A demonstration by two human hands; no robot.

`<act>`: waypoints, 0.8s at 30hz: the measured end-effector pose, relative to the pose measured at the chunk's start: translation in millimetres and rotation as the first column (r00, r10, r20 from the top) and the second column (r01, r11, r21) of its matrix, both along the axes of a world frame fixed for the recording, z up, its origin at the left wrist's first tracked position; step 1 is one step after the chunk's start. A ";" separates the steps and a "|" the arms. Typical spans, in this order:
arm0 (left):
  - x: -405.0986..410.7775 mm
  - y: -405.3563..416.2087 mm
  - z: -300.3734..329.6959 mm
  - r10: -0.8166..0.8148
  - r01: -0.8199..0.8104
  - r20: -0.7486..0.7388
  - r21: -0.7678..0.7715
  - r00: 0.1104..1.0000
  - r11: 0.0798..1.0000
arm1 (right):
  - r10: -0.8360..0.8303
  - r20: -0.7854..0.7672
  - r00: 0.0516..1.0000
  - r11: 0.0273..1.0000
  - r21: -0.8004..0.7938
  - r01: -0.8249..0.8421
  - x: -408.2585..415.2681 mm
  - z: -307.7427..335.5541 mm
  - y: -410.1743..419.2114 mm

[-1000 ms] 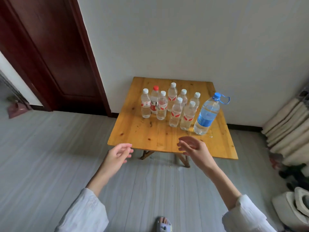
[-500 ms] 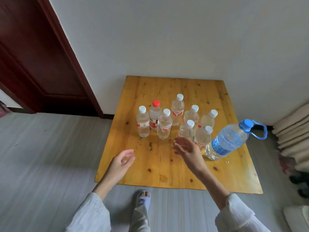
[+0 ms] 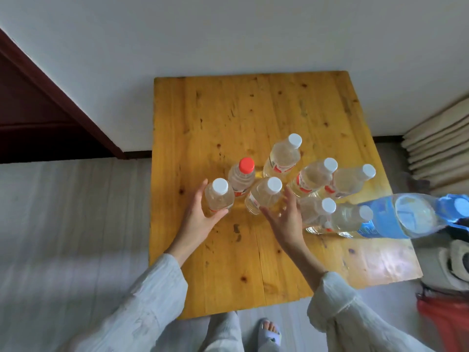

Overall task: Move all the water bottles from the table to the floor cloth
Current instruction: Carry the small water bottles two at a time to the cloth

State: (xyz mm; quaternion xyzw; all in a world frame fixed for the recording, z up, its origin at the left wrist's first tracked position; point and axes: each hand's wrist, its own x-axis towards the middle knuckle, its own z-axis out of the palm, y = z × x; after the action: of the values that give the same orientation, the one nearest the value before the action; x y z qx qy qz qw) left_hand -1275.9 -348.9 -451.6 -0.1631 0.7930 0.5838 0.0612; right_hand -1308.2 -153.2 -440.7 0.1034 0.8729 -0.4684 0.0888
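Several small clear water bottles stand clustered on the yellow wooden table (image 3: pixel 228 262). Most have white caps; one has a red cap (image 3: pixel 246 165). A large blue-labelled bottle (image 3: pixel 406 217) with a blue cap stands at the right edge. My left hand (image 3: pixel 200 219) wraps around the leftmost white-capped bottle (image 3: pixel 219 196), thumb on its left side and fingers across its front. My right hand (image 3: pixel 286 222) is spread open against the right side of the middle white-capped bottle (image 3: pixel 264 196), not closed on it. No floor cloth is in view.
The table stands against a white wall, with a dark red door frame (image 3: pixel 50 92) to the left. Stacked beige cushions (image 3: pixel 439 146) and shoes (image 3: pixel 454 260) crowd the right side. Grey plank floor (image 3: pixel 71 224) lies to the left. My sandalled foot (image 3: pixel 270 331) is below the table's near edge.
I have stepped up to the table and now look more steeply down on it. Both hands moved forward to the bottles; the left hand closed around the leftmost one.
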 end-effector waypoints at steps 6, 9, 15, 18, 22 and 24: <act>-17.1 -1.3 -8.9 -0.070 0.069 -0.061 -0.031 0.996 0.997 | -0.017 -0.058 0.998 1.000 -0.013 0.016 -8.2 -12.0 -14.2; -20.5 -8.4 -9.2 -0.134 0.129 -0.076 -0.064 0.988 0.990 | -0.023 -0.054 0.998 1.000 -0.017 0.022 -10.0 -15.6 -13.3; -17.2 -15.7 -7.0 -0.117 0.106 -0.090 -0.122 0.989 0.987 | 0.026 -0.080 0.996 0.999 0.032 -0.023 -1.0 -14.1 -10.3; -6.6 -13.9 -4.0 -0.090 0.081 -0.059 -0.134 0.994 0.988 | 0.005 -0.077 0.997 0.999 -0.038 -0.008 20.4 -8.8 -1.7; 12.1 -1.3 2.4 -0.129 0.123 -0.031 -0.138 0.991 0.983 | -0.035 -0.085 0.996 0.985 -0.170 0.020 60.5 4.8 22.0; 19.9 11.5 8.2 -0.186 0.179 -0.042 -0.129 0.982 0.975 | -0.070 -0.089 0.994 0.978 -0.202 0.051 82.6 13.6 35.9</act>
State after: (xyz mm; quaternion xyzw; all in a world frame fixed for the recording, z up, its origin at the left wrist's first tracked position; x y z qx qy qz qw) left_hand -1256.0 -337.4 -443.4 -0.0770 0.8408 0.5294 0.0829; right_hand -1225.7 -117.2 -427.1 0.0981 0.8213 -0.5604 0.0425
